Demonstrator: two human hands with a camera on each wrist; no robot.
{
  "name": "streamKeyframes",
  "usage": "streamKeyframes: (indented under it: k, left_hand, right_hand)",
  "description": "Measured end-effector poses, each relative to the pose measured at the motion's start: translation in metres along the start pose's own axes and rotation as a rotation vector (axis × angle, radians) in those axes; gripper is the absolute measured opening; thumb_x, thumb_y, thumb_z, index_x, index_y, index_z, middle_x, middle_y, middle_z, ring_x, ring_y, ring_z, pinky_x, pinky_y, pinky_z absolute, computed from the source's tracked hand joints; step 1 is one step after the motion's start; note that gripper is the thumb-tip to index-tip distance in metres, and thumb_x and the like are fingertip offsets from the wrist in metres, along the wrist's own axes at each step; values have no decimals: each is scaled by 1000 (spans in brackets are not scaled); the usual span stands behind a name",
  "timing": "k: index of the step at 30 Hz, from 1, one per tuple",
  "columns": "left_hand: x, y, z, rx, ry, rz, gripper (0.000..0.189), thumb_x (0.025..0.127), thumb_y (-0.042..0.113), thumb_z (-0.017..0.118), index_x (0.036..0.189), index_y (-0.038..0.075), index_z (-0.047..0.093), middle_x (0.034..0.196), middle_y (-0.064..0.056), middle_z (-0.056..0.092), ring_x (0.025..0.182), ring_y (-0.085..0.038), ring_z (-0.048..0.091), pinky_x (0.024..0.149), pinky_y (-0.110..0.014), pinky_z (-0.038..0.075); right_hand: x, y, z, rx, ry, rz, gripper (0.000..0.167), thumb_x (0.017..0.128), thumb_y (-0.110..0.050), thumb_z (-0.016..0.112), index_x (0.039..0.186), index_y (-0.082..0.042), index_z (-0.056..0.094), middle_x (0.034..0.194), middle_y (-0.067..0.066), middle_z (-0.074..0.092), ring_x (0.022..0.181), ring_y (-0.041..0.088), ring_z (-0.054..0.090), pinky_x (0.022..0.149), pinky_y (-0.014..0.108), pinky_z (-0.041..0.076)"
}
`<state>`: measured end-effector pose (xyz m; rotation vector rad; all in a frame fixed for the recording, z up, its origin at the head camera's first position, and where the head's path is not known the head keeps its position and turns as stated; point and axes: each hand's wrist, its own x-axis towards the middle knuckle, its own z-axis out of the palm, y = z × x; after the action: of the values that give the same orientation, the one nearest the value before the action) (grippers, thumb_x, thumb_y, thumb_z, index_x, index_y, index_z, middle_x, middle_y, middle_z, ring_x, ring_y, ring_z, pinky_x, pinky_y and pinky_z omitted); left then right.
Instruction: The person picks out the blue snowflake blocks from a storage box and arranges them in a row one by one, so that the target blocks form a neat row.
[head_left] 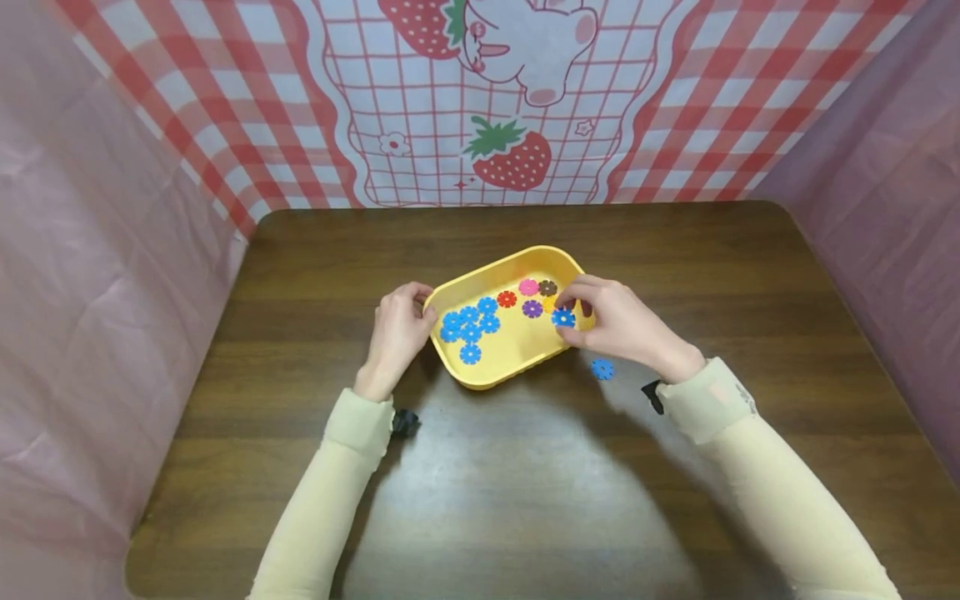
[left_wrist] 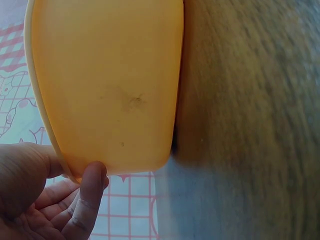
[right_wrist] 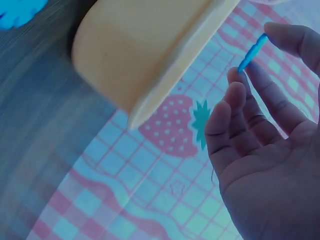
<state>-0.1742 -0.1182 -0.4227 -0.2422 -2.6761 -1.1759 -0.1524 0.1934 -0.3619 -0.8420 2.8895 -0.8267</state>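
A yellow plastic tray (head_left: 517, 343) stands slanted on the table, with its wall (left_wrist: 110, 75) close up in the left wrist view. My left hand (head_left: 400, 329) grips the rim at the tray's left end, thumb and fingers on either side of it. Over the tray's right end, my right hand (head_left: 624, 323) pinches a blue snowflake disc (head_left: 563, 318) between thumb and fingertips; the right wrist view shows this disc (right_wrist: 253, 52) edge-on. Several blue discs (head_left: 470, 333) lie at the left inside. Red (head_left: 507, 299), pink (head_left: 528, 287), purple (head_left: 532, 309), brown (head_left: 547, 288) and partly hidden yellow discs lie farther right.
Another blue disc (head_left: 602, 369) lies on the wooden table (head_left: 525, 483), just off the tray's right corner and below my right hand. A strawberry-print checked cloth (head_left: 517, 150) hangs behind the table's far edge. Pink curtains (head_left: 97, 275) flank both sides.
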Motion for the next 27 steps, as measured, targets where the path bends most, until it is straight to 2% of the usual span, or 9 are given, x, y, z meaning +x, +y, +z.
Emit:
streamKeyframes:
  k: [5,10,18,27]
  left_hand:
    - [1,0,0,6,-6,1,22,85,0,64,106,-5,70,93,-15,70,69,-23,63,62,-36,52]
    - [1,-1,0,14,-3,-3,22,85,0,64,105,-4,70,93,-14,70,68,-22,62,62,-35,51]
    - [-2,-2,0,-10,-8,-13,23,85,1,63,106,-4,70,92,-13,71,74,-24,66,67,-37,54]
    - [0,-1,0,-19,-14,-7,23,86,1,63,107,-5,70,93,-15,71,77,-25,68,67,-38,56]
  right_hand:
    - [-24,12,-7,-3,72,-44,28,77,-15,83,101,-8,70,90,0,60,76,19,51,60,29,44]
    - [-43,29,-5,-6,80,-31,25,77,-13,85,98,-10,71,86,0,59,75,15,48,60,27,42]
    - [-67,61,8,-32,-20,31,25,76,-13,85,97,-9,72,81,-1,59,70,16,52,58,27,44]
    - [-81,84,21,-96,-50,46,24,76,-17,84,95,-11,71,77,-4,57,66,13,50,57,28,41]
